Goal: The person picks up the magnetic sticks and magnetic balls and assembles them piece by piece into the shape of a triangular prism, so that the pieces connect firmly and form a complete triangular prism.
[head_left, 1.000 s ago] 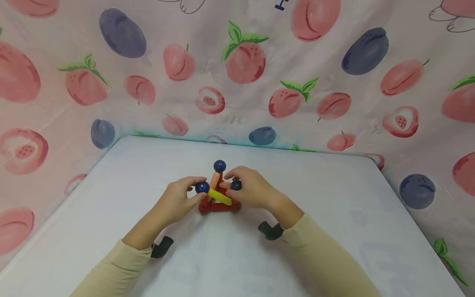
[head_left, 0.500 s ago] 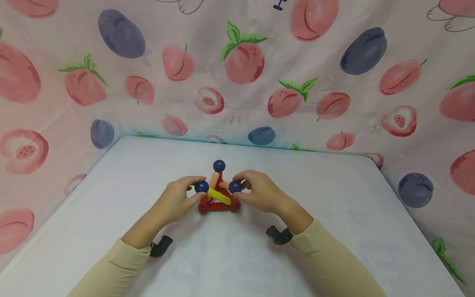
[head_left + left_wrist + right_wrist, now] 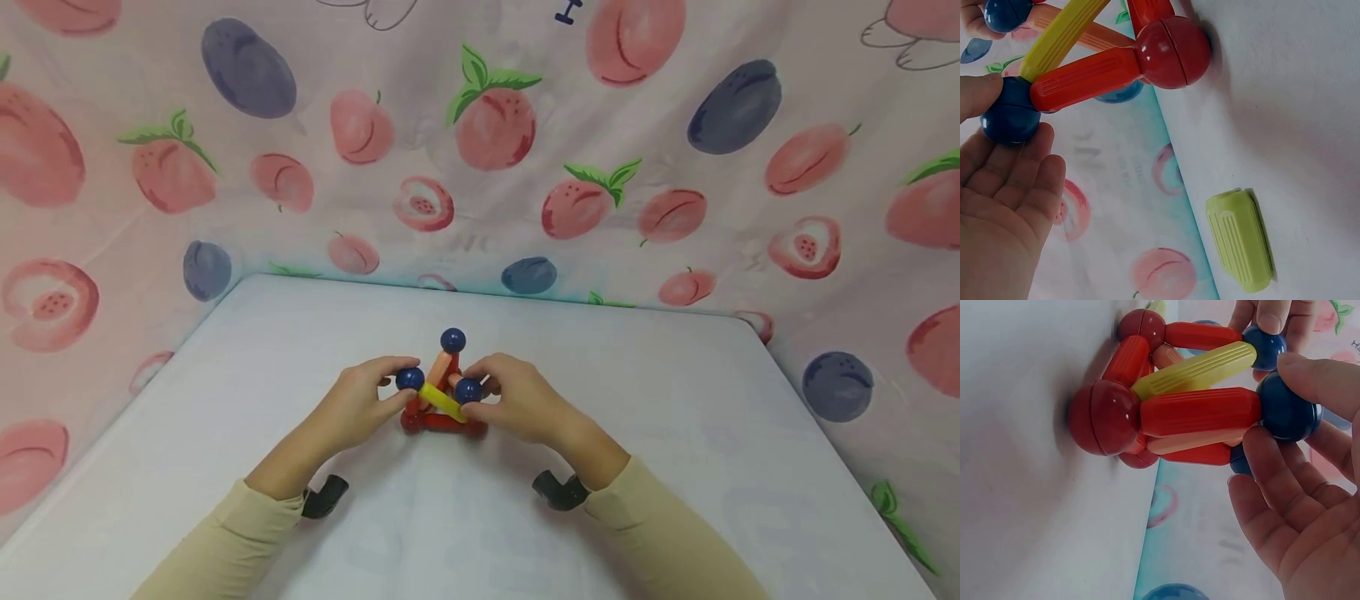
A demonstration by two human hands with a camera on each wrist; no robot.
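Observation:
A magnetic stick-and-ball frame stands on the table, with red balls (image 3: 1105, 417) at its base and blue balls on top. My left hand (image 3: 366, 398) pinches one blue ball (image 3: 1011, 111) between thumb and fingers. Another blue ball (image 3: 1288, 406) is held by my right hand (image 3: 525, 402), at the upper end of a red stick (image 3: 1200, 412). A yellow stick (image 3: 442, 402) slants from the left blue ball to the right-hand base ball. Peach-coloured sticks (image 3: 440, 368) also slant between levels. The far blue ball (image 3: 453, 340) is untouched.
A short light green stick (image 3: 1240, 240) lies on the white table (image 3: 675, 433), seen in the left wrist view. Fruit-printed cloth (image 3: 480, 208) hangs behind the table. Each wrist carries a black camera mount (image 3: 558, 490).
My right hand has shifted its hold on its blue ball, then brought it slightly left and nearer. The far blue ball has moved a little right. My left hand stays nearly still.

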